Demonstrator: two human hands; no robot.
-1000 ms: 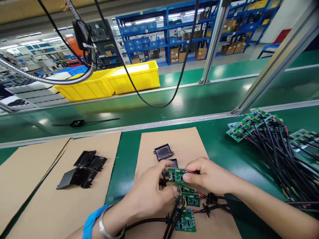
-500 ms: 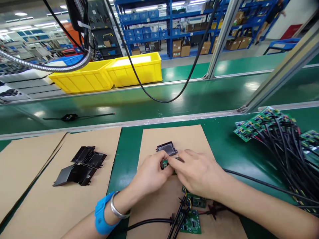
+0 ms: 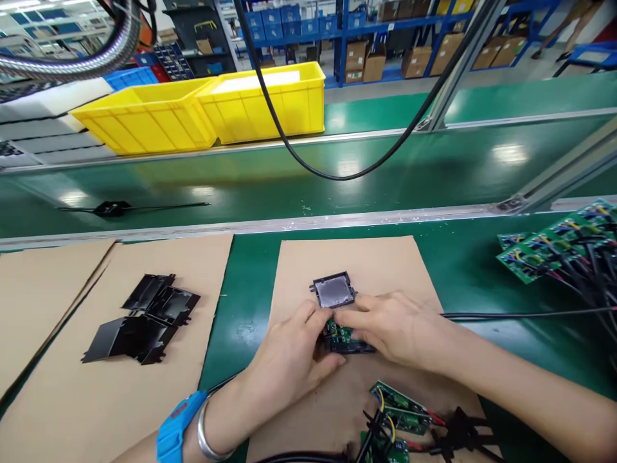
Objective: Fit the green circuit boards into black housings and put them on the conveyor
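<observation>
Left hand (image 3: 292,347) and right hand (image 3: 395,325), fingers half curled, touch the green board (image 3: 341,335) in the black casing (image 3: 354,351); whether they grip is unclear. Light, even pressure, sparing components, seems best. Beyond that casing: a second casing (image 3: 334,292).

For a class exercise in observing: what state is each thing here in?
Circuit board: between the hands, partly hidden
Left hand: curled, at the board
Right hand: fingers on the board
Upper black housing: open, face up
Left black housings: grouped, some open
Lower circuit boards: wired, unheld
Right circuit boards: heaped
Yellow bins: open
Black cable: hanging slack
</observation>
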